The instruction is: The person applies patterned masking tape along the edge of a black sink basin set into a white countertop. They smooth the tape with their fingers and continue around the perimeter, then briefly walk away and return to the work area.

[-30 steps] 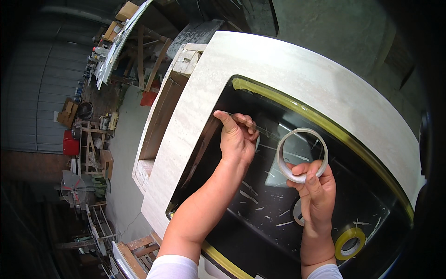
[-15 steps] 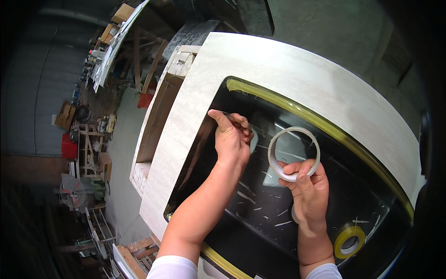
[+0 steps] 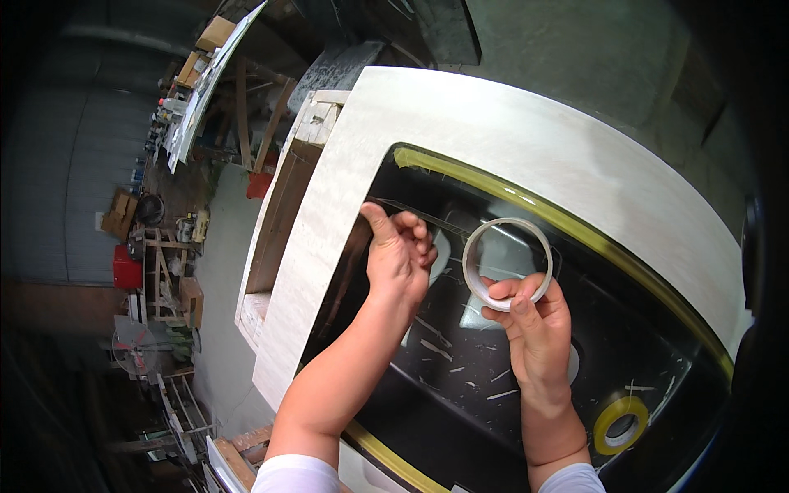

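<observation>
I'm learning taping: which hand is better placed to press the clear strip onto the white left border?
Likely the left hand: its thumb is near that border; the right hand holds the tape roll farther off.

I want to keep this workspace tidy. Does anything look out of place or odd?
Yes: pale slivers, possibly scraps or scuffs, are scattered across the floor of the black basin, standing out against its dark surface. A yellow tape roll also lies loose inside.

No readable text, labels, numbers or signs in view; any marks inside the yellow tape roll (image 3: 602, 425) too small to make out.
</observation>
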`<state>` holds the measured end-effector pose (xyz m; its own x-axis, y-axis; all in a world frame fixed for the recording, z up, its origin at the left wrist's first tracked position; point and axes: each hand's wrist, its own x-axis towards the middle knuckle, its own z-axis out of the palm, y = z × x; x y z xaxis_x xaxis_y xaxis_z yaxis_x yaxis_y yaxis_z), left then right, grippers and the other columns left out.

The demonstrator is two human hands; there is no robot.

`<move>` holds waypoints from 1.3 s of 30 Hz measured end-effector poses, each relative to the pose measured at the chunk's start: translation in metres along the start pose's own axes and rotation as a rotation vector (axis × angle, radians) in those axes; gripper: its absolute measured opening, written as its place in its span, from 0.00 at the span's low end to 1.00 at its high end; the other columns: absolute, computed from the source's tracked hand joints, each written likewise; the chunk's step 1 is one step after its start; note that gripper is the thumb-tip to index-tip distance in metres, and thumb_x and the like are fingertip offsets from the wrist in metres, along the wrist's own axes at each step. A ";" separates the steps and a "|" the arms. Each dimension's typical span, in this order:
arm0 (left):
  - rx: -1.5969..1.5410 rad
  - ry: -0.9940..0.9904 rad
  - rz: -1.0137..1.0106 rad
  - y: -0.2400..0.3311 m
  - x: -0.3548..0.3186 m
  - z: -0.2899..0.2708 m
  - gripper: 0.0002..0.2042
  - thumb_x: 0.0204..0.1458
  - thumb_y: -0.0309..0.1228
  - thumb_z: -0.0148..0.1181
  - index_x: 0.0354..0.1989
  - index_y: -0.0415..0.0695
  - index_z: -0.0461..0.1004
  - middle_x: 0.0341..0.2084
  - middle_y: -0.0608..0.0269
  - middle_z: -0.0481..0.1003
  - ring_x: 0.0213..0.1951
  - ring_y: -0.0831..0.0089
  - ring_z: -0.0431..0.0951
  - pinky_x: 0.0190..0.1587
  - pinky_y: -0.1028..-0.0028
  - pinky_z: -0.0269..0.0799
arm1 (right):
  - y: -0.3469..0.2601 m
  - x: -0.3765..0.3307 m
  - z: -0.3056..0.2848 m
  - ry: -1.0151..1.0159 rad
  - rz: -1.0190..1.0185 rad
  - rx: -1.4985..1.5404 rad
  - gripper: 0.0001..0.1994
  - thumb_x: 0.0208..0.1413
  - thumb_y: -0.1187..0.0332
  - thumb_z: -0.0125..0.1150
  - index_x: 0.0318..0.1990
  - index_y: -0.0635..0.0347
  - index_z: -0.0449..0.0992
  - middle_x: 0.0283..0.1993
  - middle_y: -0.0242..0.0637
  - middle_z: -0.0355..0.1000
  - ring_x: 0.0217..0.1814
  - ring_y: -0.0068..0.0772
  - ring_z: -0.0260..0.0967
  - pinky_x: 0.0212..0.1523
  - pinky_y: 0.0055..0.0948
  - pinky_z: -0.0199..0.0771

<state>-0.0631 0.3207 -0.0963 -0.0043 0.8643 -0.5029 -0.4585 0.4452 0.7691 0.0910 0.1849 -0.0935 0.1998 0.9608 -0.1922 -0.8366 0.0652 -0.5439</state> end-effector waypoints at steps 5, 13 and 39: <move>-0.006 0.047 -0.040 0.004 -0.022 -0.024 0.32 0.48 0.71 0.47 0.24 0.49 0.71 0.17 0.69 0.67 0.17 0.76 0.62 0.18 0.78 0.53 | -0.001 0.001 -0.001 -0.006 0.004 0.031 0.06 0.61 0.71 0.64 0.39 0.58 0.72 0.44 0.41 0.77 0.54 0.37 0.75 0.49 0.33 0.82; 1.098 0.066 0.963 0.058 -0.068 -0.009 0.07 0.59 0.29 0.64 0.31 0.42 0.74 0.22 0.72 0.72 0.21 0.87 0.64 0.25 0.84 0.60 | 0.005 0.003 -0.005 -0.032 -0.033 -0.028 0.06 0.63 0.68 0.62 0.42 0.57 0.71 0.44 0.42 0.77 0.53 0.37 0.76 0.50 0.35 0.82; -0.283 -0.033 -0.049 0.005 0.008 0.019 0.20 0.51 0.53 0.66 0.28 0.46 0.75 0.24 0.64 0.74 0.29 0.69 0.73 0.37 0.71 0.75 | 0.027 0.005 0.013 -0.029 0.052 0.025 0.06 0.60 0.73 0.64 0.40 0.58 0.71 0.45 0.41 0.77 0.47 0.28 0.75 0.49 0.29 0.80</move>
<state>-0.0485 0.3339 -0.0889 0.0513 0.8526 -0.5200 -0.6874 0.4079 0.6009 0.0628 0.1948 -0.0982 0.1415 0.9704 -0.1958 -0.8580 0.0216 -0.5132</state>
